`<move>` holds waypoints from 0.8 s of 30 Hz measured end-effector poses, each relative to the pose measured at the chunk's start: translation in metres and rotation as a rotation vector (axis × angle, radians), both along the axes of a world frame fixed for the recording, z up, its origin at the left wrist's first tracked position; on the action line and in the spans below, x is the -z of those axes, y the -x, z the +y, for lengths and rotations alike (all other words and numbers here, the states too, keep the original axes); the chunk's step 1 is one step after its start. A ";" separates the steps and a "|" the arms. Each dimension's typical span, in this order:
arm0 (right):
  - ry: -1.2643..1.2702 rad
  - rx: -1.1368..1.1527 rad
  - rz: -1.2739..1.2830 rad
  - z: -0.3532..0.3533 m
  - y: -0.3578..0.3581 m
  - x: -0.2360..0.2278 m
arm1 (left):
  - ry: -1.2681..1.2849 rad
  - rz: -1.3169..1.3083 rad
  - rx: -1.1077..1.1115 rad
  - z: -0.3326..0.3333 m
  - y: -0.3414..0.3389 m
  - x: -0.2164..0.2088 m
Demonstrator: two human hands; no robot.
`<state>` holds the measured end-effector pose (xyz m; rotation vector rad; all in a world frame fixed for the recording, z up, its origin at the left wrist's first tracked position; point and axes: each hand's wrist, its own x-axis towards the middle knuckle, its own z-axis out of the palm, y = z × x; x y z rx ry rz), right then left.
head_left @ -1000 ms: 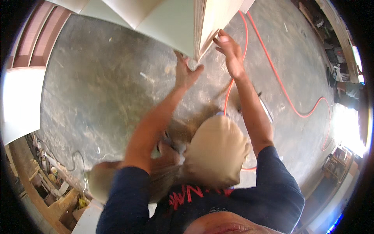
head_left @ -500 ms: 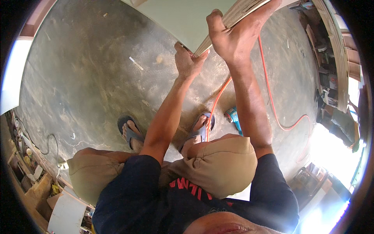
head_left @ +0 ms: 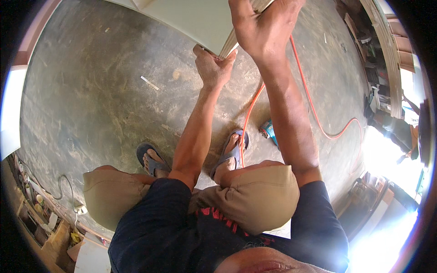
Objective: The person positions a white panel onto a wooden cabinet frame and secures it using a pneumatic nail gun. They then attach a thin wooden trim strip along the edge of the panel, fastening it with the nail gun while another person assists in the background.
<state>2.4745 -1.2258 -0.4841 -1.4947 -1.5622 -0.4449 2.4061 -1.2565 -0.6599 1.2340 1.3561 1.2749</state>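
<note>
A pale green panel (head_left: 191, 20) with a bare, layered wood edge (head_left: 229, 44) stands at the top middle, cut off by the picture's upper border. My left hand (head_left: 214, 67) is closed around its near bottom corner, thumb on the right and fingers partly tucked behind. Higher up and to the right, my right hand (head_left: 268, 32) grips the same wood edge, its thumb beside the pale face. Much of the edge is hidden behind that hand. Both arms reach forward above my bent knees.
A teal power tool (head_left: 269, 132) lies on the concrete floor (head_left: 104, 104) near my right foot. An orange hose (head_left: 314, 98) loops past it. A white strip (head_left: 149, 83) lies farther left. Wooden shelving (head_left: 382, 54) stands right; scraps and a cable (head_left: 61, 186) crowd the lower left.
The view has turned slightly. My hands and the panel have shifted a little left and away, both grips kept. More of the wood edge is now covered by my right hand.
</note>
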 end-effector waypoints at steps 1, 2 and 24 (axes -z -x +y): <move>-0.002 0.016 -0.016 0.002 0.000 -0.003 | 0.016 0.006 0.016 0.001 0.002 -0.006; -0.005 0.031 -0.032 0.003 0.000 -0.006 | 0.029 0.012 0.030 0.000 0.004 -0.013; 0.276 -0.151 0.085 -0.111 -0.038 0.047 | -0.424 -0.030 -0.005 0.007 0.002 -0.090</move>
